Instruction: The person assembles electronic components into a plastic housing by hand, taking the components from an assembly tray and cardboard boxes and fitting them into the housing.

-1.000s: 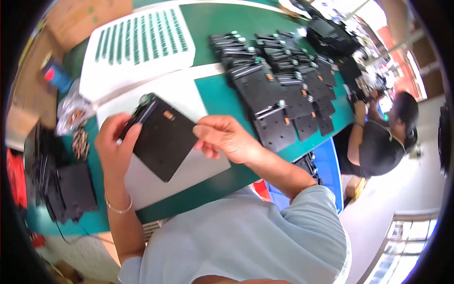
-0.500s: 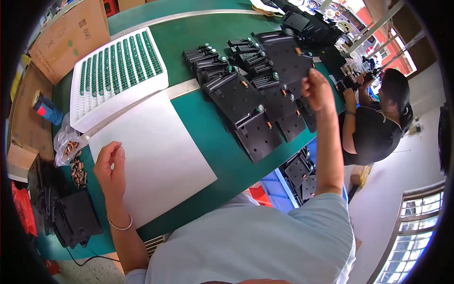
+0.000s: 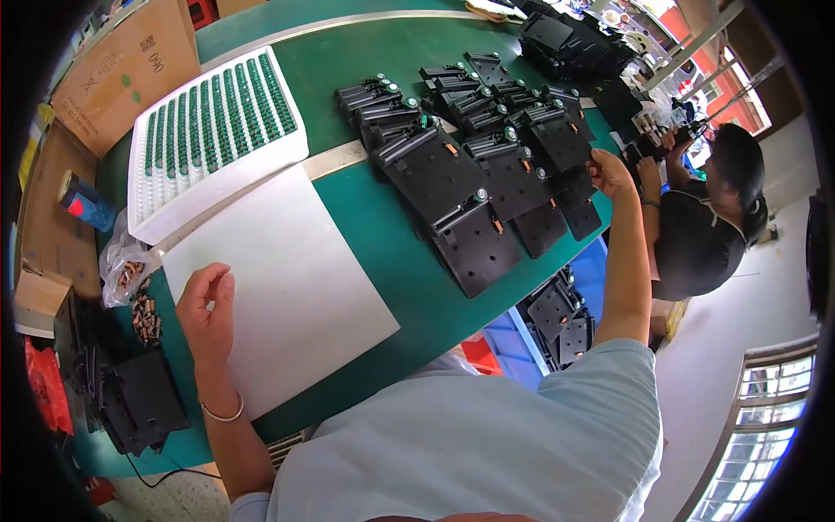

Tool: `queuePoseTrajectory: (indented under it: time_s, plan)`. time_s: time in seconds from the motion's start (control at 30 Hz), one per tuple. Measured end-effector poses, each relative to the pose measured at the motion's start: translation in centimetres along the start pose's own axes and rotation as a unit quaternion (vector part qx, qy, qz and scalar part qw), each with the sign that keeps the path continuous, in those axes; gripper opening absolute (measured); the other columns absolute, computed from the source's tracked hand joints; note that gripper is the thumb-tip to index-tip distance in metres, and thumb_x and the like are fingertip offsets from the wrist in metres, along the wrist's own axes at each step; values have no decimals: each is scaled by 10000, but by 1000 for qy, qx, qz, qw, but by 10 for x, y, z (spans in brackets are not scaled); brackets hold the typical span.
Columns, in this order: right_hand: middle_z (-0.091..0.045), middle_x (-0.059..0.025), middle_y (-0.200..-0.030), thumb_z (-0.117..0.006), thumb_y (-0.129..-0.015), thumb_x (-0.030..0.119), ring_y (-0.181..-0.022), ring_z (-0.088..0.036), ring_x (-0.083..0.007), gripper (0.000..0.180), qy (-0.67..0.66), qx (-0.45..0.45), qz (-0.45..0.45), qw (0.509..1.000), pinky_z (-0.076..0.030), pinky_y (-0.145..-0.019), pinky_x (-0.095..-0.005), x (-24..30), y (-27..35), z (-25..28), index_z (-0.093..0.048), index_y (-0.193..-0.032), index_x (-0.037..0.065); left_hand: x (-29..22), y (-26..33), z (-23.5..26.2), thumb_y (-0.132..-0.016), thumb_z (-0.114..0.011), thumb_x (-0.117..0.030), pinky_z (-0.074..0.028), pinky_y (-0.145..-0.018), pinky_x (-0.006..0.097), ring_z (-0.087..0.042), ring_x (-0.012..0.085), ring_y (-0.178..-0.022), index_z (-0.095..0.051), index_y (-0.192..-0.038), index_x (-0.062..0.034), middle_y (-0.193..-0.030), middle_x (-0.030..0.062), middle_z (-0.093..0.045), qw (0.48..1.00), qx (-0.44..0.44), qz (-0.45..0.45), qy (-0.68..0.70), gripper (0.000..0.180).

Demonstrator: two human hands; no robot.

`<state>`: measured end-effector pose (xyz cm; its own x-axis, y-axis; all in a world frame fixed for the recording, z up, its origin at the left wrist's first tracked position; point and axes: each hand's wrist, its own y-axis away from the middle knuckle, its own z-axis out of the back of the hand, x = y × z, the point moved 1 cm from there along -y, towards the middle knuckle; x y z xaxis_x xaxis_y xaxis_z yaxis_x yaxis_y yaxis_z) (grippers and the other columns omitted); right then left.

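Observation:
My right hand (image 3: 609, 170) is stretched far to the right, its fingers curled on the right edge of a black plate (image 3: 561, 139) at the end of the rows. Several black plates with green knobs (image 3: 474, 187) lie overlapping on the green table (image 3: 391, 261). My left hand (image 3: 207, 304) hovers open, fingers loosely bent, at the left edge of a white sheet (image 3: 287, 278) that lies bare in front of me.
A white foam tray of green parts (image 3: 213, 130) lies behind the sheet, with a cardboard box (image 3: 122, 70) beyond it. A bag of small parts (image 3: 126, 270) and a black stack (image 3: 139, 400) sit at left. A seated person (image 3: 696, 235) works at right, beside a blue crate (image 3: 557, 317).
A second ago both hands held a black plate over the white sheet. The right hand has carried it to the right end of the rows, and the left hand has let go.

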<state>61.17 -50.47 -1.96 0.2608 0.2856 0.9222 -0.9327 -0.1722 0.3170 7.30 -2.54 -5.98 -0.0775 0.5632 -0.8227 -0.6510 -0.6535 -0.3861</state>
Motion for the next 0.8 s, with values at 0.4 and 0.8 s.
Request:
queuePoseTrajectory:
  time_s: [0.4,0.8]
  plan:
    - [-607,19,-742,-628,-941,258,-520,-490,-45,208,125,-102,77,984,-343,-394,-200,-1,-5,-26,-669,-1064,95,-9,1,6,-911,-642,-38,-465,-672,221,-555,95,-717,-653,-985,18,-862,45,-646,1000,6,16,-18,93]
    - [-694,-100,-870,-660,-907,81,-703,-625,-151,171,333,178,531,759,-507,-647,-295,95,173,-331,-689,-1057,4,-6,2,-12,-842,-695,-110,-471,-585,316,-582,211,-640,-650,-928,-53,-764,90,-604,997,16,-32,-61,113]
